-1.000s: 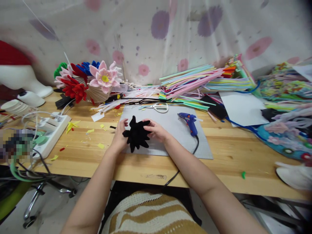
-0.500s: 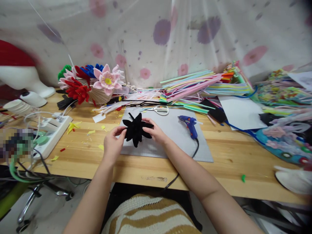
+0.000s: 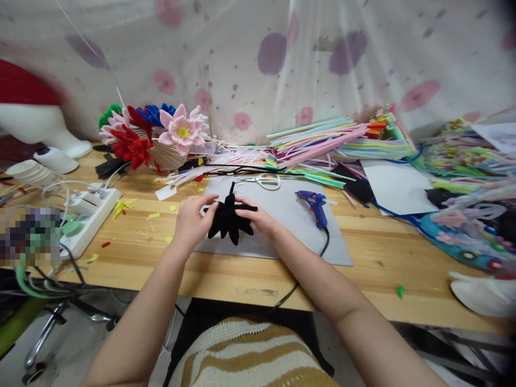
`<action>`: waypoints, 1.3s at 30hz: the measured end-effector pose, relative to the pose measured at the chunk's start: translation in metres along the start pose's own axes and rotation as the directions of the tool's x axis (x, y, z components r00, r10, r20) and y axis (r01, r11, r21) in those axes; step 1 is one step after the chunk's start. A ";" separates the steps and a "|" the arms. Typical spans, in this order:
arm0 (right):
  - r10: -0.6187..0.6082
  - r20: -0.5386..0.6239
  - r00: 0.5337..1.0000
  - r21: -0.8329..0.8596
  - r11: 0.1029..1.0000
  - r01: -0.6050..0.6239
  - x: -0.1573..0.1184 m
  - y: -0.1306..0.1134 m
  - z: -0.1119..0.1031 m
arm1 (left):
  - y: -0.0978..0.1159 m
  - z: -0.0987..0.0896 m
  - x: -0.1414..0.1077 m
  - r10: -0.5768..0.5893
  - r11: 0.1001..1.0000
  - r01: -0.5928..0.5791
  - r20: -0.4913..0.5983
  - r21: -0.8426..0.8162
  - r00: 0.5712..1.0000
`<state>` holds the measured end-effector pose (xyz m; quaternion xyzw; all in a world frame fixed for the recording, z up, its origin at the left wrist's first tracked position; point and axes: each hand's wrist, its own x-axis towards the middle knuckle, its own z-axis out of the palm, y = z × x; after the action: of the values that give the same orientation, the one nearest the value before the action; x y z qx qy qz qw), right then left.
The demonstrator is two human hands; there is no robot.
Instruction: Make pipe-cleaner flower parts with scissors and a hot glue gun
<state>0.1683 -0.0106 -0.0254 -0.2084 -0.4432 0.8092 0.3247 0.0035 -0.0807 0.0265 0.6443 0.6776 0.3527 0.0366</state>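
Observation:
A black fuzzy flower (image 3: 229,219) with pointed petals is held between my two hands, above the grey mat (image 3: 282,231). Its short stem sticks up on the far side, and the petals spread down toward me. My left hand (image 3: 195,217) pinches a petal at the flower's left edge with thumb and fingers. On the other edge, my right hand (image 3: 260,217) is closed on a petal, some of its fingers hidden behind the flower. To the right on the mat lies a blue glue gun (image 3: 314,207) with a black cable. Scissors (image 3: 266,181) with pale handles rest at the mat's far edge.
Pipe cleaners (image 3: 330,142) in many colours are heaped along the back. Fuzzy flowers (image 3: 181,131) in pink, red and blue stand at the back left. A white power strip (image 3: 94,215) lies on the left, near yellow scraps. White paper (image 3: 397,185) lies at the right.
The black flower has tipped: its face, turned up toward me before, now points down and nearer me, with the stem raised. My left hand has shifted slightly up around its edge.

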 end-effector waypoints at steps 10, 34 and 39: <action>-0.153 -0.031 0.988 -0.142 0.979 0.147 0.002 0.004 0.007 | 0.033 -0.010 -0.015 0.275 0.958 -0.285 0.175 0.034 0.945; -0.128 0.111 0.986 -0.207 0.967 0.148 -0.007 -0.025 -0.008 | 0.014 -0.002 -0.007 0.103 0.995 -0.104 0.133 0.000 0.986; -0.076 0.282 0.956 -0.284 0.945 0.159 -0.010 -0.035 -0.011 | 0.011 0.003 -0.004 0.125 0.992 -0.120 0.178 -0.037 0.976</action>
<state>0.1943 0.0026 -0.0011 -0.1177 -0.6138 0.7310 0.2741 0.0148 -0.0838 0.0285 0.7135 0.6260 0.3033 0.0844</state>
